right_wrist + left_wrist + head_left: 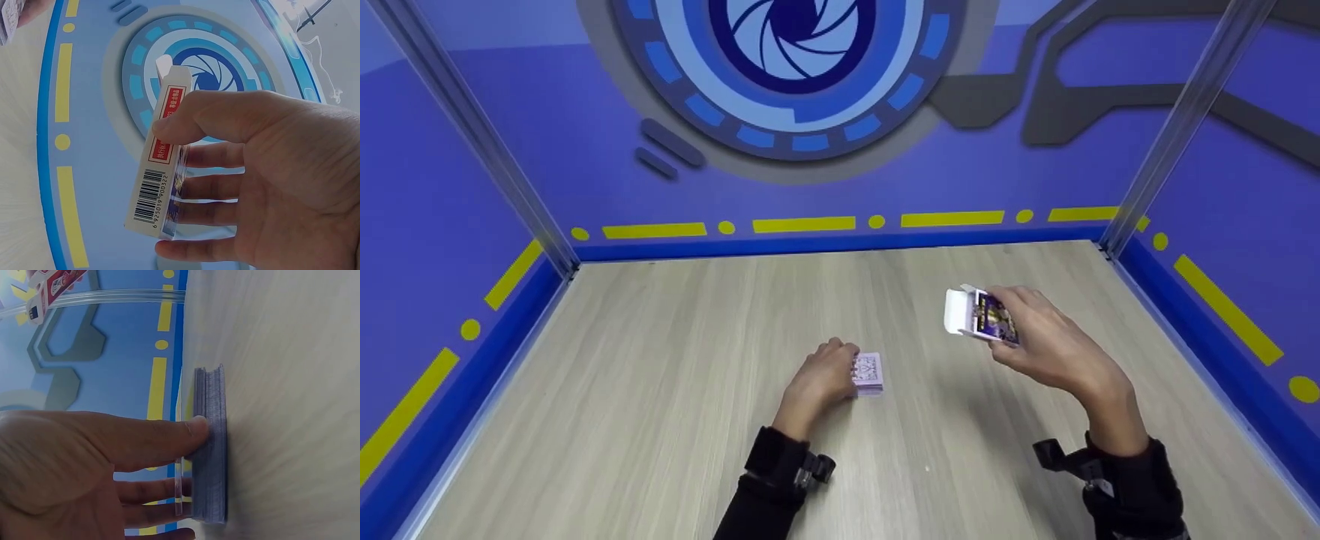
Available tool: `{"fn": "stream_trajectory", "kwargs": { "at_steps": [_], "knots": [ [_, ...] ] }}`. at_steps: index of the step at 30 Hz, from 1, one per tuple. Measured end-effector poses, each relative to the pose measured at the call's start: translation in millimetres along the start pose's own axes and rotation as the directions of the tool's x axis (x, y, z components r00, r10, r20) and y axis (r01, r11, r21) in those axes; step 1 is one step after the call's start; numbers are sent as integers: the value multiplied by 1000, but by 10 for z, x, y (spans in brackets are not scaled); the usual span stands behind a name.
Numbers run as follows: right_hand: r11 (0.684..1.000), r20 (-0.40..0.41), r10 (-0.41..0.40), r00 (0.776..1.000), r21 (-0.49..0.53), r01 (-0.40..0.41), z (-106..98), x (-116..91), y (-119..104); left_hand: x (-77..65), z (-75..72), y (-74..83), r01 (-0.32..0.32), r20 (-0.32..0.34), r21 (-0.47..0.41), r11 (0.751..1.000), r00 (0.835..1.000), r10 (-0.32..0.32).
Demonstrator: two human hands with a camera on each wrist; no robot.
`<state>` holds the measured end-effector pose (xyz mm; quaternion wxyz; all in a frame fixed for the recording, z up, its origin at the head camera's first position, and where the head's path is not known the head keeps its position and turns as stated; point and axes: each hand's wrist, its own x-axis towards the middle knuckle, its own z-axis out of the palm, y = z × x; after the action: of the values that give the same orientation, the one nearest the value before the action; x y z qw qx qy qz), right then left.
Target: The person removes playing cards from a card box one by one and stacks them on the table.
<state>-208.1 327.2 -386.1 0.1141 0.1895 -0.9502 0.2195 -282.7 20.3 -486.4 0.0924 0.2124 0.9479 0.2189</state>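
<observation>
A deck of playing cards (868,371) with a patterned back lies stacked on the table near its middle. My left hand (821,375) holds it from the left side; in the left wrist view the thumb presses one edge of the deck (211,489) and the fingers reach behind it. Up off the table on the right, my right hand (1054,341) grips a small card box (996,316) between thumb and fingers. Its white end flap stands open toward the left. In the right wrist view the box (147,194) shows a barcode and a red label. The inside of the box is hidden.
The light wood-grain table (660,360) is walled on the left, right and back by blue panels (810,202) with yellow marks. Clear corner posts (1181,112) rise at the table's back corners.
</observation>
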Motion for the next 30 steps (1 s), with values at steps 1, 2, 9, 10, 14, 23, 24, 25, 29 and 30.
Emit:
{"fn": "stream_trajectory", "kwargs": {
  "at_steps": [1,2,9,10,14,23,24,25,29,30],
  "knots": [
    [1000,2,2,1000,2,-2,0,0,-2,3,9,-3,2,1,5,1000,1000,-2],
    [1000,3,2,1000,3,-2,-1,2,-4,6,17,-6,3,2,9,1000,1000,-3],
    [1000,11,1,1000,10,-1,4,8,-6,15,55,-7,8,-3,31,999,1000,-8],
    [1000,14,3,1000,10,-3,5,9,-5,12,54,-4,8,-2,34,999,1000,-8],
    [1000,19,11,1000,8,-11,-1,2,-2,-7,31,5,6,7,36,999,1000,-6],
    [1000,-48,-26,999,-7,26,-14,5,0,-69,-107,51,70,16,-56,996,997,-69],
    [1000,-59,-24,998,-10,24,-15,9,-4,-68,-130,70,56,-16,-54,997,998,-57],
    [1000,-69,-21,997,-14,20,-16,12,-8,-66,-154,93,35,-58,-51,998,998,-38],
    [999,-96,-10,995,-38,6,-10,21,-35,-83,-248,245,-94,-315,-31,995,946,80],
    [999,-99,-9,995,-41,5,-8,24,-44,-97,-271,293,-136,-393,-32,990,913,112]
  ]
}}
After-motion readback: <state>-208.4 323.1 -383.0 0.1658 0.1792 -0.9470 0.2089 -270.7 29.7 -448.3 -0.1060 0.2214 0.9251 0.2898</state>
